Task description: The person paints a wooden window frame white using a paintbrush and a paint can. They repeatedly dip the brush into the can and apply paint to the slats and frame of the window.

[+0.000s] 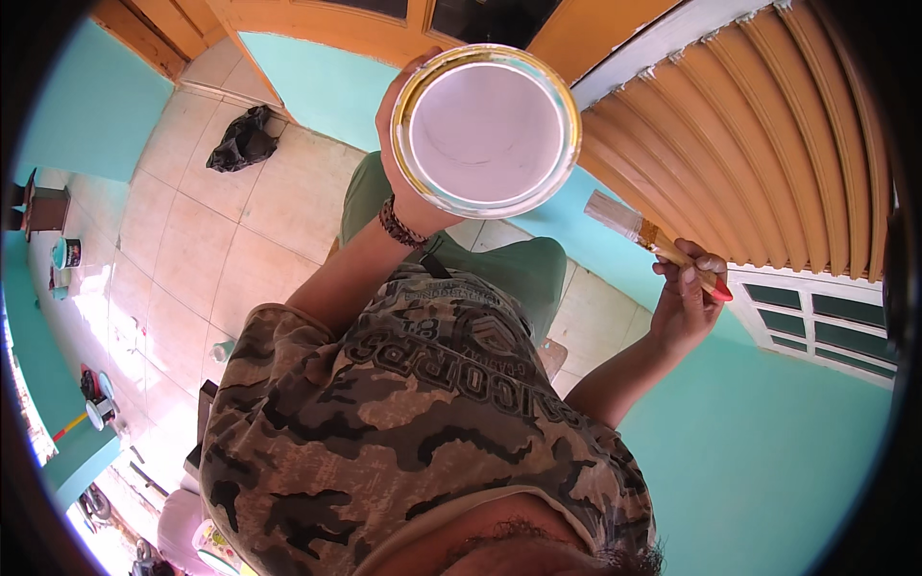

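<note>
My left hand grips a round paint can from its left side and holds it up in front of me; the can is full of white paint and has a yellowish rim. My right hand is closed on the wooden handle of a flat paintbrush, whose pale bristles point up and left toward the can without touching it. A beaded bracelet is on my left wrist. My camouflage shirt fills the lower middle of the view.
A ribbed orange-brown awning spans the upper right above a turquoise wall and a white-framed window. A tiled floor lies far below, with a black bag and small cans by the left wall.
</note>
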A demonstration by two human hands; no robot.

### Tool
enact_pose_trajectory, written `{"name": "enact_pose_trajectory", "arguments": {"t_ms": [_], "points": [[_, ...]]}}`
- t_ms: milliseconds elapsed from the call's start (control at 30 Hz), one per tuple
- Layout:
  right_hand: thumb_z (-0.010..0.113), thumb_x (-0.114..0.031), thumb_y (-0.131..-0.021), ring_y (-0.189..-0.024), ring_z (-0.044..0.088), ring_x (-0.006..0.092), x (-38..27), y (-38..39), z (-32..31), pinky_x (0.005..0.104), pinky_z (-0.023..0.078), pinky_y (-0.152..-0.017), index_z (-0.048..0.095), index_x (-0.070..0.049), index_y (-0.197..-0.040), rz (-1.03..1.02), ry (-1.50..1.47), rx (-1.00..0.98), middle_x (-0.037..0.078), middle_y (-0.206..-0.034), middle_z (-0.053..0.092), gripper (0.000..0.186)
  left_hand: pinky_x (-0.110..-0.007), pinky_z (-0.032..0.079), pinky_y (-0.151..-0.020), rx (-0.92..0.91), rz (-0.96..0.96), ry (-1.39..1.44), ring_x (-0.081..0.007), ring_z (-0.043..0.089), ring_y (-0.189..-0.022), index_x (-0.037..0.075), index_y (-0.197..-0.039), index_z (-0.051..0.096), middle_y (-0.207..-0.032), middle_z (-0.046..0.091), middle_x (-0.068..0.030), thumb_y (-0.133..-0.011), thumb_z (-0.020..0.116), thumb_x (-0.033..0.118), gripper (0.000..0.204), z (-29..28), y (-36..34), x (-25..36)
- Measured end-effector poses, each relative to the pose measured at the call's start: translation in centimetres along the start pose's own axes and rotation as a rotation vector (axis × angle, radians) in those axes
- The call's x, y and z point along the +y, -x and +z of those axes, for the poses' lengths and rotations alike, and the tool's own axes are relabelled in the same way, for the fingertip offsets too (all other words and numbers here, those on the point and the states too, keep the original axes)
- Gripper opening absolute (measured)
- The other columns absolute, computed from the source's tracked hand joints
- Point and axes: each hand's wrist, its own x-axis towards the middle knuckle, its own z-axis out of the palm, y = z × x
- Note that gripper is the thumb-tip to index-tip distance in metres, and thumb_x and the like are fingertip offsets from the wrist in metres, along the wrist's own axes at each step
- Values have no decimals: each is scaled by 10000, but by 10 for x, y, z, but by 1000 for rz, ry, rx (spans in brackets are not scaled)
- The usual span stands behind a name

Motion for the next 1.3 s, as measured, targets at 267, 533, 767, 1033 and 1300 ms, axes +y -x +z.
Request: {"name": "enact_pose_trajectory", "arguments": {"t_ms": [267, 533, 767, 1033, 1300], "points": [[700, -58, -903, -907, 703, 337, 0, 4, 3, 405, 608, -720, 576, -12, -1069, -2, 33, 16, 252, -1118, 662, 212, -398, 449, -1095, -96, -557, -53, -289, 526, -1313, 24, -1489, 313, -1484, 434, -207, -622, 968, 203, 1101, -39, -25, 13], [705, -77, -898, -895, 699, 325, -9, 1, 8, 401, 605, -720, 572, -23, -1088, -70, -94, -66, 246, -1098, 658, 238, -474, 421, -1097, -263, -294, -343, -392, 514, -1314, 7, -1410, 431, -1392, 513, -258, -631, 954, 182, 954, -58, -39, 25], [771, 33, -809, -853, 716, 301, -56, -13, 106, 391, 591, -759, 560, -21, -1032, -244, 71, -180, 264, -1004, 675, 312, -499, 408, -1100, -303, -70, -346, -409, 511, -1313, 2, -1397, 438, -1373, 532, -264, -659, 937, 180, 909, -44, -39, 29], [861, -17, -762, -815, 699, 140, -24, -74, 158, 266, 551, -700, 677, -8, -913, -425, 493, -552, 86, -920, 728, 238, -476, 418, -1094, -364, -322, -362, -400, 516, -1312, 0, -1397, 440, -1379, 529, -256, -660, 940, 207, 914, -39, -29, 40], [860, -96, -787, -723, 683, 94, -19, -80, 168, 233, 531, -636, 693, -21, -928, -324, 561, -759, 43, -805, 726, 230, -389, 543, -1001, -439, -302, -426, -257, 623, -1180, -28, -1476, 364, -1335, 580, -194, -820, 822, 146, 819, -43, -32, 51]]}}
